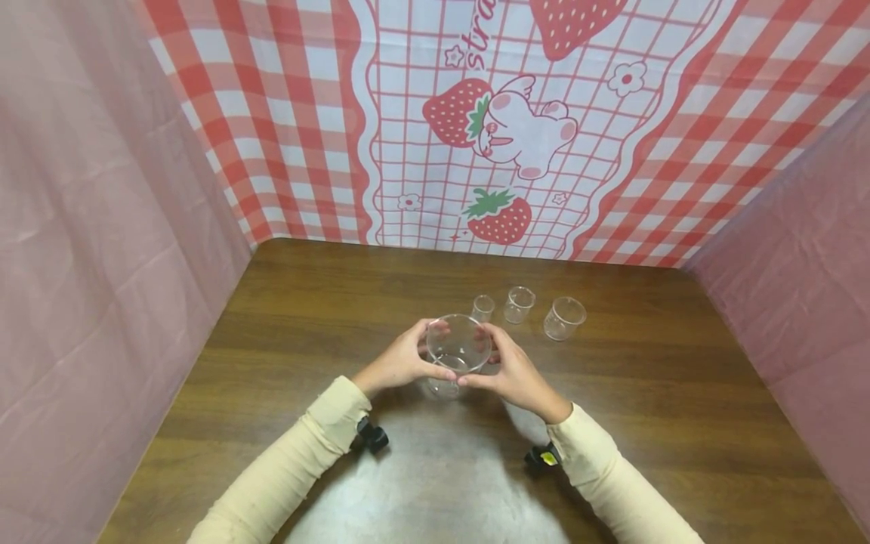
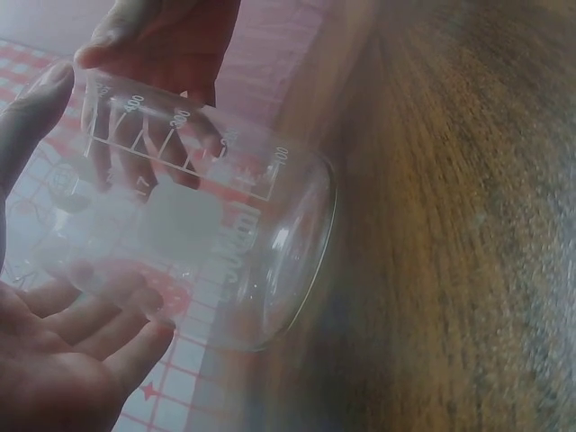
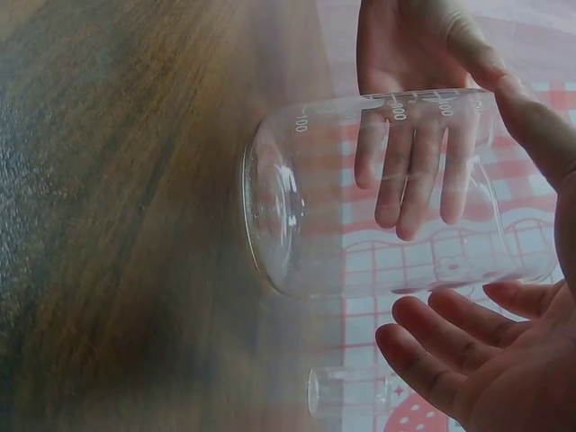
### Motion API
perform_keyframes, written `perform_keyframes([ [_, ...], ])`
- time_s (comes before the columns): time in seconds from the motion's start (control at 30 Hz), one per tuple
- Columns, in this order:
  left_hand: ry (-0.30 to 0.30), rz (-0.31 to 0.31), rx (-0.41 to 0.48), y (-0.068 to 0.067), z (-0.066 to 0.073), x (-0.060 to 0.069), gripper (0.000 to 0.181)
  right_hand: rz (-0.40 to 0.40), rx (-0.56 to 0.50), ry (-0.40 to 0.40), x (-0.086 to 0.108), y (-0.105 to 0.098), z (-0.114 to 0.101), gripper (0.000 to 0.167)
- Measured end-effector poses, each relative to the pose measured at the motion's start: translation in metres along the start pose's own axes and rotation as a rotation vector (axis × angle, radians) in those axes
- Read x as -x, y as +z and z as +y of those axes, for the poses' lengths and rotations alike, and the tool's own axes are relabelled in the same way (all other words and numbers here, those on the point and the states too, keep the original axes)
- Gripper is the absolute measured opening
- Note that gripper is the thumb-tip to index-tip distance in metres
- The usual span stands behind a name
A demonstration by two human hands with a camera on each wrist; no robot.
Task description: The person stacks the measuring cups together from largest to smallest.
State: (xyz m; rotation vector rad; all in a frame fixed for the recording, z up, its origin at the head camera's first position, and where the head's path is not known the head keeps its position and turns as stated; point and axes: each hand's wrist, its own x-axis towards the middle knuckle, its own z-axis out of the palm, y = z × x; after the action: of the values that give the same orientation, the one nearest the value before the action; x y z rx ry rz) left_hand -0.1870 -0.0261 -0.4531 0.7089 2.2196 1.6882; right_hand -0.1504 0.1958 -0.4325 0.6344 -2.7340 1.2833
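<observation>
A large clear glass beaker [image 1: 458, 346] with white graduation marks and "500ml" printing is between both hands. My left hand [image 1: 406, 359] holds its left side, thumb along the near rim and fingers round the far side. My right hand [image 1: 513, 370] grips the opposite side in the same way, the two thumbs nearly meeting at the front. In the left wrist view the beaker [image 2: 211, 211] shows its marked wall. The right wrist view shows the beaker's base [image 3: 270, 216] close to the table; whether it touches cannot be told. No contents show inside.
Behind the hands, a tiny beaker [image 1: 483, 306], a small beaker [image 1: 519, 304] and a somewhat larger beaker [image 1: 564, 319] stand in a row on the brown wooden table [image 1: 306, 302]. A strawberry-patterned cloth [image 1: 408, 151] hangs at the back, with pink curtains [image 1: 102, 264] at the sides.
</observation>
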Motion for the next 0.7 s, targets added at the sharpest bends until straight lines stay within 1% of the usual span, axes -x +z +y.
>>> perform_keyframes([
  [0.23,-0.012,-0.018,-0.004,-0.001,0.001,0.001,0.091,-0.005,-0.008,0.005,0.0,-0.005,-0.001,0.089],
  [0.4,0.011,-0.024,-0.023,-0.001,0.0,0.001,0.089,-0.015,-0.016,-0.001,0.001,-0.008,-0.002,0.09],
  [0.53,0.019,-0.024,-0.021,-0.001,0.0,0.001,0.088,-0.031,-0.012,-0.022,0.0,-0.011,-0.003,0.09],
  [0.7,0.005,-0.023,-0.016,0.0,0.001,0.0,0.088,-0.037,-0.004,-0.029,0.0,-0.015,-0.004,0.09],
])
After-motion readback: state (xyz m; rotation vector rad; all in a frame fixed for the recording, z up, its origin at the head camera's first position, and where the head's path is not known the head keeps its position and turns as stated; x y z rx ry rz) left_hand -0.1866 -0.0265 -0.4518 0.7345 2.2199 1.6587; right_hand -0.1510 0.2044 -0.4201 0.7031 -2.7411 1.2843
